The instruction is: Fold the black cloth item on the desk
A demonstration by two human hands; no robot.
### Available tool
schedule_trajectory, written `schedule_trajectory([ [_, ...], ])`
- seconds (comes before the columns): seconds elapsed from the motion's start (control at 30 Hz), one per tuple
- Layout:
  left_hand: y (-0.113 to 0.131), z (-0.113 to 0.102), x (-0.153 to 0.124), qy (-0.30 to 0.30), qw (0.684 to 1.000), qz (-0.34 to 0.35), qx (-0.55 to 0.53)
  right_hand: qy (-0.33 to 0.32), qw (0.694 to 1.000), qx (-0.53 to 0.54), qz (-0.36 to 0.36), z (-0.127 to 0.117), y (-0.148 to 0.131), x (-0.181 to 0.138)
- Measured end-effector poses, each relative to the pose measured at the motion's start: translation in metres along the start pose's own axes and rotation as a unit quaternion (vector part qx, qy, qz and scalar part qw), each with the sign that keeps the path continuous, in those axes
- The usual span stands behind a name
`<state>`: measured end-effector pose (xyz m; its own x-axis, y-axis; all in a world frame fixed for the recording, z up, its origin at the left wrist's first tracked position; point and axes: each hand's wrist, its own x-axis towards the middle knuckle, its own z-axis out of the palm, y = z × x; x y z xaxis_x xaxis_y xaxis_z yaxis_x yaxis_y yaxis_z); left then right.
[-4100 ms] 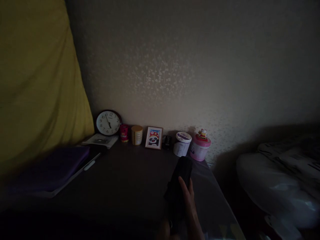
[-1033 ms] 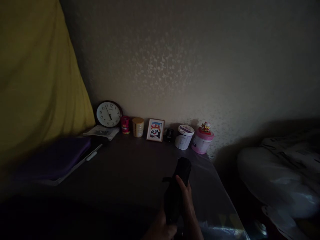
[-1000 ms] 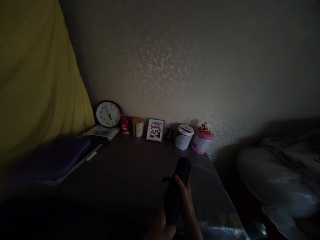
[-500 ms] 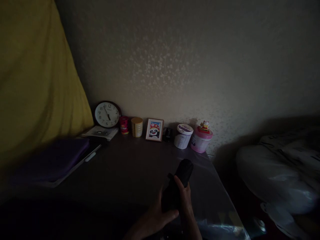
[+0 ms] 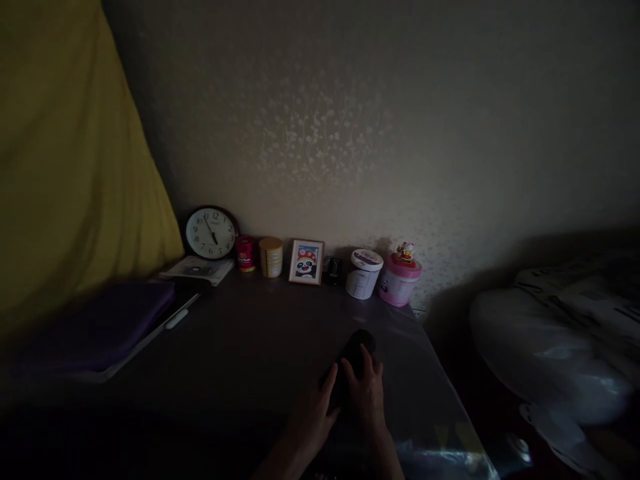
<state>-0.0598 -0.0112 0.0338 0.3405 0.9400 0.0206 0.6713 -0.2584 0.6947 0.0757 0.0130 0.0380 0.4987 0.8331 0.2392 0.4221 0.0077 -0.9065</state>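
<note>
A dark, rounded, elongated bundle, by its shape a folded black umbrella (image 5: 361, 339), slants away from me low over the front right of the table. My left hand (image 5: 316, 412) closes round its near left side, thumb and fingers against the dark surface. On its right side lies my right hand (image 5: 368, 395), fingers bent over the upper part. Deep shadow hides the near end and most of its detail.
Along the wall stand a clock (image 5: 211, 233), a red can (image 5: 245, 254), a yellow-lidded canister (image 5: 271, 258), a framed panda picture (image 5: 306, 262), a white tub (image 5: 364, 275) and a pink tub (image 5: 399, 283). A purple folder (image 5: 115, 323) lies left. Plastic-wrapped bags (image 5: 545, 353) sit beyond the table's right edge.
The umbrella has dropped lower and nearer to me. My right hand has shifted from gripping round its side to resting with bent fingers over it; my left fingers now reach further up its left side.
</note>
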Motion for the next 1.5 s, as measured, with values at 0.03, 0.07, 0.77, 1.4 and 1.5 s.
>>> schedule_trajectory([
  [0.03, -0.002, 0.003, 0.001, 0.003, 1.0, -0.001, 0.02, -0.011, 1.0, -0.011, -0.023, 0.0, 0.003, 0.0],
  [0.07, -0.004, 0.007, 0.003, 0.007, 0.999, -0.004, 0.04, -0.026, 0.998, -0.026, -0.051, 0.0, 0.005, 0.0],
  [0.77, 0.003, 0.01, 0.0, -0.01, 0.992, -0.011, 0.128, -0.249, 0.955, 0.158, 0.011, -0.032, 0.006, 0.008],
  [1.4, 0.004, 0.006, -0.003, -0.026, 0.988, 0.01, 0.153, -0.275, 0.94, -0.104, -0.174, -0.001, -0.007, 0.032],
  [1.5, -0.001, 0.01, -0.004, -0.022, 0.986, -0.011, 0.166, -0.273, 0.926, -0.189, -0.178, 0.004, -0.013, 0.03],
])
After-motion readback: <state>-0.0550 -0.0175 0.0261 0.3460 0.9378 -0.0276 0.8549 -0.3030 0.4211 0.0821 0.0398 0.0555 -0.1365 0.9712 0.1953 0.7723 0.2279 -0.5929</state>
